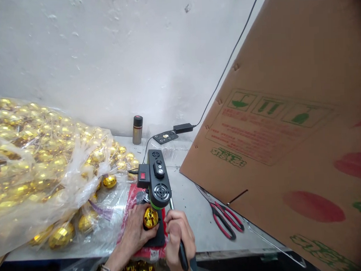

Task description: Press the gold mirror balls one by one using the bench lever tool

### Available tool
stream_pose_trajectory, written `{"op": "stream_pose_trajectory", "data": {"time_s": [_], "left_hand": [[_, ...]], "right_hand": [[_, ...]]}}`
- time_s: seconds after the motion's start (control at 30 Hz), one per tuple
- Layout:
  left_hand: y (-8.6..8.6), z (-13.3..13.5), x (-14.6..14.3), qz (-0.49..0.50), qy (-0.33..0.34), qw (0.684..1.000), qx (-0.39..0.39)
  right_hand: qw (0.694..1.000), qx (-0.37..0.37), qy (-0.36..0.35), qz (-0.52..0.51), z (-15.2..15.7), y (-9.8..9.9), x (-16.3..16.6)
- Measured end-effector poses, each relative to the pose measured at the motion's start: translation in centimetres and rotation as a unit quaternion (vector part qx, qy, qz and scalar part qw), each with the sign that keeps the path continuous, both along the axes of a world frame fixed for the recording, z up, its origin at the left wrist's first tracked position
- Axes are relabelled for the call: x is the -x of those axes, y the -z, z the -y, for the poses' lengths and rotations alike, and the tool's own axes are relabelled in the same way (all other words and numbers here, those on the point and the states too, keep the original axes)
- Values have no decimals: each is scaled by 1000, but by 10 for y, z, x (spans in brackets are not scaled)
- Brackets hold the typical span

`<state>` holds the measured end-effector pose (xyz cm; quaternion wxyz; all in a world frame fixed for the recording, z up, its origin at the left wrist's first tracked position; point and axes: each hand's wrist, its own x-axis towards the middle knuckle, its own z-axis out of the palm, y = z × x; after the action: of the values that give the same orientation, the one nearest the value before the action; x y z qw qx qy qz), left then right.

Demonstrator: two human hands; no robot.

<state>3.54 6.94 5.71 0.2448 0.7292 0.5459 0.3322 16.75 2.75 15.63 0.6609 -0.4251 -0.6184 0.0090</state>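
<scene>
My left hand (136, 228) is closed round a shiny gold faceted ball (150, 218), with fingers and thumb on either side of it. The ball sits on the black base (156, 242) of a small bench press (158, 175), right under its head and partly hidden by my fingers. My right hand (180, 232) is wrapped round the press's lever (183, 256), whose black grip sticks out below my fist. On the press's left side is a box with a red switch (143, 176).
A large clear plastic bag (51, 167) of gold balls fills the left. Loose balls (61, 235) lie before it. Red-handled scissors (226, 221) lie to the right beside a big leaning cardboard box (271, 120). A bottle (137, 130) and black adapter (183, 128) stand near the wall.
</scene>
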Motion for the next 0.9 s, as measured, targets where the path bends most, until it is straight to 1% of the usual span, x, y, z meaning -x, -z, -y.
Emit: {"op": "stream_pose_trajectory", "data": {"time_s": [0.1, 0.2, 0.4, 0.63, 0.77, 0.9], "left_hand": [[1, 0, -1, 2, 0, 1000, -5], [4, -1, -2, 7, 2, 1000, -16], [8, -1, -4, -2, -2, 1000, -19], [3, -1, -4, -21, -1, 999, -24], [0, -1, -5, -28, -4, 999, -21], [-1, -1, -6, -30, -9, 999, -13]], "right_hand": [[1000, 2, 2, -28, -1, 17, 3], [999, 5, 12, -50, -2, 24, 7], [997, -25, 39, -62, -7, 24, 13], [998, -22, 30, -58, -7, 24, 12], [997, -38, 41, -58, -8, 22, 12], [997, -42, 35, -61, -10, 22, 12]]}}
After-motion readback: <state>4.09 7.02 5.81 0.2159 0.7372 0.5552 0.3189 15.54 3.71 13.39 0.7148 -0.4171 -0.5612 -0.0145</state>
